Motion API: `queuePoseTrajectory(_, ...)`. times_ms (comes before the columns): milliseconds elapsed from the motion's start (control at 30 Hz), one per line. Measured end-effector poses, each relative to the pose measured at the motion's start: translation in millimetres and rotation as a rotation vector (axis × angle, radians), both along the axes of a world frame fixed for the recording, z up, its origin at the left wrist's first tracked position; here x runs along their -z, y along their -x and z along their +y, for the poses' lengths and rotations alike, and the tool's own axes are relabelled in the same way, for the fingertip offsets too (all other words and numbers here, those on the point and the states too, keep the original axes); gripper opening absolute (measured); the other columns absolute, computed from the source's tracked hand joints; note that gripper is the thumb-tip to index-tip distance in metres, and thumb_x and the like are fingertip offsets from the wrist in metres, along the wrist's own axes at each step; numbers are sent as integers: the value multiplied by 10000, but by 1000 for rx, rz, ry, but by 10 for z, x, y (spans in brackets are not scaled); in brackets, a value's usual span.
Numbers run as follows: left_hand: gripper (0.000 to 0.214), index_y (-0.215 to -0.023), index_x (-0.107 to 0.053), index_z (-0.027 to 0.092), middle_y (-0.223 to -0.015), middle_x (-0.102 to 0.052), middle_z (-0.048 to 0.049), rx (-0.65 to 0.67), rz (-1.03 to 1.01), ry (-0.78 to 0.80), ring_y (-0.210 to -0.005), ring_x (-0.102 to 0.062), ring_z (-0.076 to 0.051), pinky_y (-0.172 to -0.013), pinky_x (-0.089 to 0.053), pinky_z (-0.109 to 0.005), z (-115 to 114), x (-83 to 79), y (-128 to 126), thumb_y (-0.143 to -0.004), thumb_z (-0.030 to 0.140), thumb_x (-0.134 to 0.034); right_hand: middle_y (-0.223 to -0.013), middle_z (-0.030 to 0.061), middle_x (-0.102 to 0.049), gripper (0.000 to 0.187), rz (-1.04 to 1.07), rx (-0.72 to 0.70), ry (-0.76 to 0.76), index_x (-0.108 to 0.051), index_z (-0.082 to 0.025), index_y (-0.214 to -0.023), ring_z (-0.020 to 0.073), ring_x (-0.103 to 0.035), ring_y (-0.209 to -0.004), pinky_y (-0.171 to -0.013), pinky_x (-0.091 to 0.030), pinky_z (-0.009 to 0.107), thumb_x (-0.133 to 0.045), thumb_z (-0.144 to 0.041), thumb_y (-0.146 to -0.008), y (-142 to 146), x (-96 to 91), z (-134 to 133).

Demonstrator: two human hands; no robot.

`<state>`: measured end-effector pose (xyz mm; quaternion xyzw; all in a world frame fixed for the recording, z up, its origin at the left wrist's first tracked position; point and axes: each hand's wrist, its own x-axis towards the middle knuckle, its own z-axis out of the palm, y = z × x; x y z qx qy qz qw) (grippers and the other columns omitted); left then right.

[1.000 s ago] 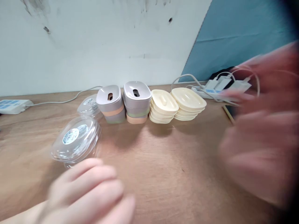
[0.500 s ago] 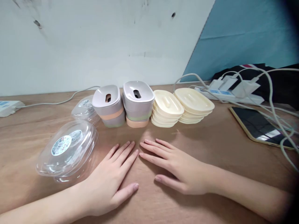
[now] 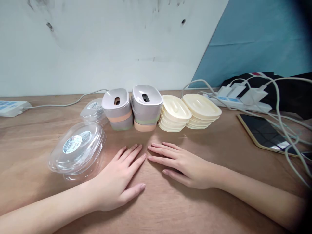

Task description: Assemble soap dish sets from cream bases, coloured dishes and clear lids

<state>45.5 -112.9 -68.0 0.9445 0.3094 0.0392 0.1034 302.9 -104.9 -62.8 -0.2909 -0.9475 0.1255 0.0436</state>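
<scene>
My left hand (image 3: 119, 178) lies flat on the wooden table (image 3: 170, 208), palm down, fingers stretched out, holding nothing. My right hand (image 3: 181, 162) lies flat beside it, fingers out, the fingertips of both hands almost touching. Just left of my left hand is a stack of clear plastic lids (image 3: 76, 151) with round labels. Behind the hands stand two stacks of pale lilac boxes (image 3: 117, 109) (image 3: 146, 107) with slotted tops, and two stacks of cream trays (image 3: 174, 112) (image 3: 201, 110). A second clear stack (image 3: 94, 110) sits farther back.
A phone (image 3: 265, 135) lies at the right with white cables (image 3: 285, 130) across it. A power strip with chargers (image 3: 240, 96) is behind it, another power strip (image 3: 12, 107) at the far left. A white wall and a blue panel back the table.
One second ago both hands were blurred in motion, the right one raised at the right. Both came down flat on the table and have barely moved in the last half second.
</scene>
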Motion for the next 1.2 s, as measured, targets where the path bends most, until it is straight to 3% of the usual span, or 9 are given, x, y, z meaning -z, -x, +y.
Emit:
queuePoseTrajectory(233,637,-1457,-197,150,-1522,-182,-146,-1,19,25,-1406,-144,-294,-1116,-196,-518,6,-34,-12,-931,450,-392,-1486,92,-333,456,10,-4,-15,-383,-176,-1392,191,-222,-1394,-1127,-234,450,-382,-260,-944,7,-13,7)
queuePoseTrajectory(367,636,-1452,-215,136,-1519,-186,-158,-6,54,36,-1403,-154,-300,-1110,-205,-524,8,-71,-24,-928,450,-390,-1408,99,-460,408,65,-18,-117,-473,-164,-1324,219,-350,-1339,-1086,-325,435,-434,-235,-924,10,2,4)
queuePoseTrajectory(500,623,-1440,-254,141,-1517,-193,-161,-7,57,37,-1399,-168,-307,-1099,-220,-540,8,-62,-10,-925,465,-389,-849,59,-729,223,392,-48,-380,-606,-155,-1083,157,-668,-795,-687,-533,264,-496,-144,-890,-26,8,-14)
queuePoseTrajectory(567,624,-1438,-261,140,-1518,-187,-165,-7,52,32,-1398,-168,-312,-1090,-228,-555,7,-43,-1,-924,469,-390,-570,-19,-630,231,560,-14,-447,-581,-160,-1085,102,-566,-475,-460,-444,205,-482,-99,-886,-68,-7,-26)
queuePoseTrajectory(667,625,-1437,-264,141,-1518,-185,-164,-5,47,33,-1398,-166,-313,-1086,-231,-566,-1,-25,2,-922,470,-392,-465,-68,-449,266,660,89,-467,-544,-174,-1127,94,-436,-361,-389,-377,208,-375,-136,-926,-145,-38,-32)
queuePoseTrajectory(800,612,-1437,-265,143,-1517,-196,-160,-23,42,38,-1399,-165,-310,-1091,-222,-569,-13,-37,-15,-924,453,-391,-613,-3,-497,302,665,177,-640,-527,-184,-1140,133,-489,-491,-446,-428,249,-378,-130,-884,-270,-60,18)
queuePoseTrajectory(900,609,-1435,-269,140,-1514,-206,-162,-27,39,42,-1397,-171,-309,-1093,-224,-567,-7,-45,-25,-923,444,-398,-857,80,-560,422,592,218,-904,-500,-195,-1190,217,-563,-768,-653,-508,360,-544,-105,-780,-414,-69,114)
queuePoseTrajectory(1000,601,-1431,-278,143,-1513,-209,-161,-23,32,38,-1398,-170,-307,-1092,-226,-569,2,-30,-19,-923,439,-402,-1079,143,-517,500,481,435,-1066,-457,-201,-1224,309,-516,-1047,-873,-455,502,-631,-179,-755,-600,-74,250)
queuePoseTrajectory(1200,595,-1425,-287,129,-1506,-219,-180,-12,13,26,-1394,-180,-314,-1083,-231,-577,-9,-22,-16,-922,421,-412,-1301,233,-400,693,446,924,-699,-392,-113,-1255,371,-335,-1292,-1036,-301,532,-573,-563,-759,-912,-19,522)
